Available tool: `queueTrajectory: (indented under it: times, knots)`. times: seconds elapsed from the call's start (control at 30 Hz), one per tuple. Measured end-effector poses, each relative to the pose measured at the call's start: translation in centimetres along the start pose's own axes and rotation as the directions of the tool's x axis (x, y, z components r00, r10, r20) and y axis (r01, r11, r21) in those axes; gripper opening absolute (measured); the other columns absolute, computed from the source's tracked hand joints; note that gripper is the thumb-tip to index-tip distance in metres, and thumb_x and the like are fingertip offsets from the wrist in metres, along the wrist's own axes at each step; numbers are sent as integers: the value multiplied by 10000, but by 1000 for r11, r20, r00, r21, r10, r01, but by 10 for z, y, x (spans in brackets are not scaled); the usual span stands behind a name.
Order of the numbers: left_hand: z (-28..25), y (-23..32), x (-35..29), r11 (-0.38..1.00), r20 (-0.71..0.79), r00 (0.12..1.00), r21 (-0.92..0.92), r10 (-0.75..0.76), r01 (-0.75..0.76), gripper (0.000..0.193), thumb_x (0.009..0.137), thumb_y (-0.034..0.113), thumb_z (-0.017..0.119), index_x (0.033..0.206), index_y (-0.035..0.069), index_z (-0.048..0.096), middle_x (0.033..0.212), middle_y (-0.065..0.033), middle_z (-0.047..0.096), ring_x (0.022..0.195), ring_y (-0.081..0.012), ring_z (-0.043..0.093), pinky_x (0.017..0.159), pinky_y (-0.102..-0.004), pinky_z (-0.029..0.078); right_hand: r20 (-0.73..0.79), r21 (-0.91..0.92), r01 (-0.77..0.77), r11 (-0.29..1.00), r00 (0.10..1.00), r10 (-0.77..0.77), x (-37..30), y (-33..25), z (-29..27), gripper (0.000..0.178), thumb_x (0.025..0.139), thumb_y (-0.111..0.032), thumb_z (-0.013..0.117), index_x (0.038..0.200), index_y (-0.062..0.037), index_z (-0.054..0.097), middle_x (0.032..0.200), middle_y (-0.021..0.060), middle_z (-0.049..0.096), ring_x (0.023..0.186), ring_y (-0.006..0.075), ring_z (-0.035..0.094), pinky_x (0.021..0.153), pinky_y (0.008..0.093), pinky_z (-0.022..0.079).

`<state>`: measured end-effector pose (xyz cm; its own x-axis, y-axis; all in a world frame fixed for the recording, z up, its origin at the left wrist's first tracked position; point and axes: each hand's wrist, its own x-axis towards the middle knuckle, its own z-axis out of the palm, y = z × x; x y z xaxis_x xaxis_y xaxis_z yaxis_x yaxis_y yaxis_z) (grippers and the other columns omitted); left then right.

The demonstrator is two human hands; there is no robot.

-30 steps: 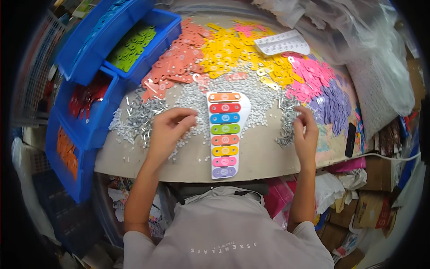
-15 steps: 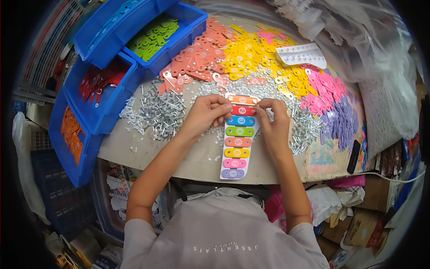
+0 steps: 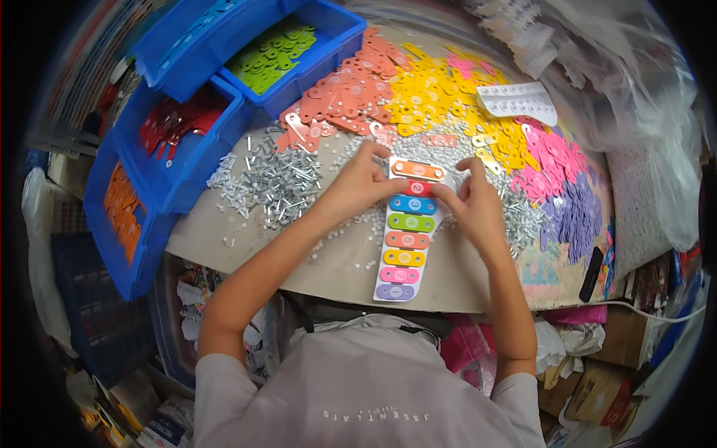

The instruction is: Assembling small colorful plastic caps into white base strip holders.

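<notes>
A toy xylophone (image 3: 405, 240) with a white backing and several coloured bars lies on the table in front of me, nearly upright in view. My left hand (image 3: 364, 179) is at its upper left, the thumb on the left end of the red bar (image 3: 416, 188). From the other side my right hand (image 3: 475, 209) lays its thumb at that bar's right end. Index fingers and thumbs are apart on both hands, and I see nothing gripped. The orange bar (image 3: 418, 171) sits above the red one, the blue bar (image 3: 413, 204) below it.
Silver pins (image 3: 287, 187) and small white caps (image 3: 358, 153) lie scattered around. Loose coral bars (image 3: 343, 93), yellow bars (image 3: 426, 93), pink bars (image 3: 549, 160) and purple bars (image 3: 573, 216) form heaps behind. Blue bins (image 3: 175, 168) stand left; a white punched sheet (image 3: 517, 103) lies at the back.
Both hands have shifted from the orange bar's ends to the red bar, thumbs now on it. Their fingers have spread. The whole scene sits slightly further right in view.
</notes>
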<state>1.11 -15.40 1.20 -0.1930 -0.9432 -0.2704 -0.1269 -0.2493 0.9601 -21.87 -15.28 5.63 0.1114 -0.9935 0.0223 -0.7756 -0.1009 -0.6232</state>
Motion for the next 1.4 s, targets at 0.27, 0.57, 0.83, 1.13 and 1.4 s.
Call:
queueTrajectory:
  times: [0.27, 0.57, 0.83, 1.13, 1.4]
  knots:
    - [-6, -6, 28, 995, 198, 977, 84, -74, 58, 408, 856, 280, 817, 1029, 13, 560, 815, -16, 607, 717, -72, 546, 579, -221, 415, 631, 290, -413, 863, 761, 152, 29, 22, -9, 322, 945, -352, 726, 1035, -95, 556, 664, -46, 523, 513, 22, 436, 420, 210, 275]
    - [-1, -1, 29, 963, 141, 990, 269, -17, -22, 410, 790, 292, 841, 933, 21, 569, 833, -65, 613, 755, -140, 580, 616, -308, 467, 625, 223, -399, 890, 759, 183, 33, 20, -7, 407, 938, -381, 729, 1090, -27, 598, 734, -7, 571, 587, 54, 502, 490, 233, 382]
    - [-7, -13, 10, 976, 89, 987, 161, 133, -146, 324, 850, 238, 791, 993, 18, 600, 742, -47, 609, 681, -143, 580, 588, -339, 459, 325, 222, -171, 960, 941, 92, 10, 36, 14, 328, 967, -308, 698, 1127, -53, 566, 644, -36, 534, 517, 40, 451, 442, 237, 321]
    - [-133, 1, -96, 511, -418, 730, 852, 541, 110, 182, 969, 181, 608, 1045, 36, 688, 916, -191, 712, 819, -390, 684, 700, -476, 527, -213, 40, -12, 999, 977, 20, -97, 38, -16, 102, 950, -109, 669, 969, -17, 629, 623, 63, 545, 511, 134, 481, 512, 320, 390]
    - [-171, -41, -98, 475, -510, 720, 834, 470, 280, 160, 936, 193, 668, 1013, 58, 708, 844, -181, 719, 783, -348, 713, 668, -426, 526, -378, -185, -41, 982, 925, -33, -108, 72, -50, 76, 915, -59, 648, 942, 12, 641, 935, 137, 640, 917, 312, 586, 849, 397, 456]
